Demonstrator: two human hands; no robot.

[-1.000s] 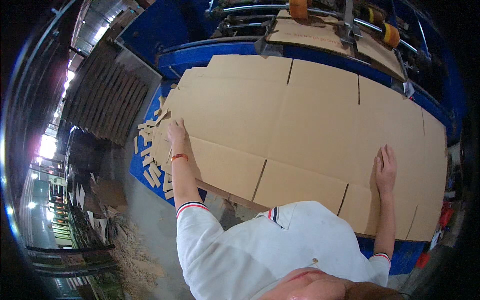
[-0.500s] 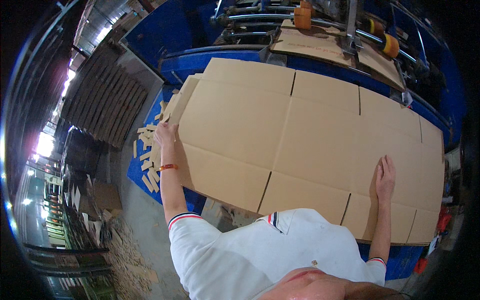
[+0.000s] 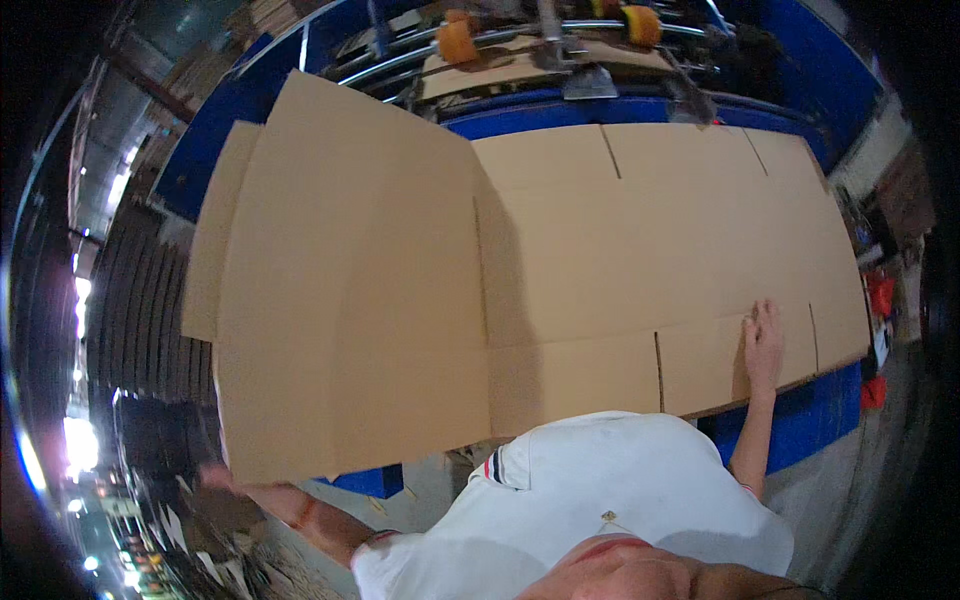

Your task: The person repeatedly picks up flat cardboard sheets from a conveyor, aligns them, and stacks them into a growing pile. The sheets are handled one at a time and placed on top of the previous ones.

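Note:
A large brown cardboard box blank (image 3: 620,240) with slots and crease lines lies in front of me. Its left panel (image 3: 350,280) is tilted up along a crease and throws a shadow on the flat part. My left hand (image 3: 222,477) is at the lower left edge of this raised panel, blurred and partly behind it, so its fingers do not show clearly. Flat on the right part of the blank, near its front edge, rests my right hand (image 3: 763,345), fingers stretched out and holding nothing.
Beyond the blank stands a blue machine (image 3: 560,108) with metal rods and orange rollers (image 3: 457,42); another cardboard piece (image 3: 500,66) lies inside it. At the left is a tall stack of dark flat sheets (image 3: 140,300). A blue table side (image 3: 800,425) shows under the blank.
The left panel has risen from flat to tilted. My left hand has moved down and outward to the left with it. My right hand stays on the blank, while the view has shifted.

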